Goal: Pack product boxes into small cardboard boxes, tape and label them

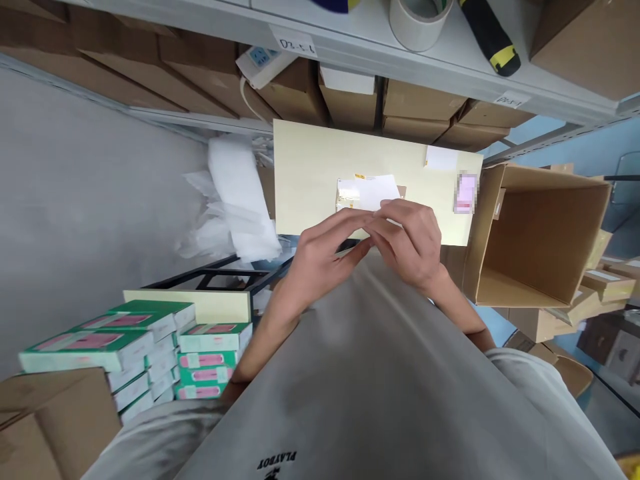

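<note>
My left hand [320,257] and my right hand [410,243] meet in front of my chest, fingers curled together around a small white and gold box [367,192] with a white paper slip on it. Both hands grip its near edge. The box sits over a pale yellow board [310,173] lying flat just beyond my hands. My grey shirt hides what is below the hands.
An open, empty cardboard box [540,233] stands to the right. Stacks of green and pink cartons [150,347] are at the lower left. White plastic wrap [235,200] lies left of the board. A shelf above carries a tape roll [420,23], a black and yellow tool [493,37] and brown cartons.
</note>
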A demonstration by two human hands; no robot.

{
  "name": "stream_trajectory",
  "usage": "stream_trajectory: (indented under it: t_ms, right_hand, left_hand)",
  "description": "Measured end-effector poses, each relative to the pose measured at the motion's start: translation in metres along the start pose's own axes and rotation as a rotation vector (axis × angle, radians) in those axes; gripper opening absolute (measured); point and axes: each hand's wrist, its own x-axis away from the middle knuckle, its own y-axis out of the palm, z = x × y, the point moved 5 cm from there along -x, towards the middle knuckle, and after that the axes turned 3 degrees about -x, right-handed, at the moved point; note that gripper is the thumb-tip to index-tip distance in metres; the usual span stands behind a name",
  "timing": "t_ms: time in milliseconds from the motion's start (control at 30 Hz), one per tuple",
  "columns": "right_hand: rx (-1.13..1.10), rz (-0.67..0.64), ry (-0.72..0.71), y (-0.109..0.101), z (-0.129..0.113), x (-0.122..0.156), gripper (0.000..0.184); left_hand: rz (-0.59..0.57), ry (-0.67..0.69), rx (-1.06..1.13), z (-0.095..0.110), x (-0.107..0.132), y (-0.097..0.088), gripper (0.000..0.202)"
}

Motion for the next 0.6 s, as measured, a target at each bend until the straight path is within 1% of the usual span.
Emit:
stream_trajectory:
  t_ms: [133, 267, 433, 500, 600]
  right_hand:
    - [0.029, 0.056, -0.045, -0.004, 0.004, 0.006, 0.024]
    - [0.035, 0.106, -0.046, -0.009, 0.005, 0.009, 0.024]
    - [0.019, 0.118, -0.007, -0.016, 0.008, 0.01, 0.036]
    - [0.035, 0.15, -0.026, -0.018, 0.009, 0.011, 0.035]
    - [0.07, 0.182, -0.062, -0.021, 0.01, 0.014, 0.029]
  left_hand:
    - [-0.01, -0.017, -0.009, 0.008, 0.0, 0.006, 0.027]
    - [-0.006, -0.001, -0.006, 0.015, -0.001, 0.012, 0.031]
    - [0.009, 0.021, -0.012, 0.014, 0.0, 0.019, 0.033]
    - [0.012, 0.014, -0.01, 0.013, 0.001, 0.021, 0.033]
    - [0.009, 0.005, -0.002, 0.013, 0.002, 0.023, 0.033]
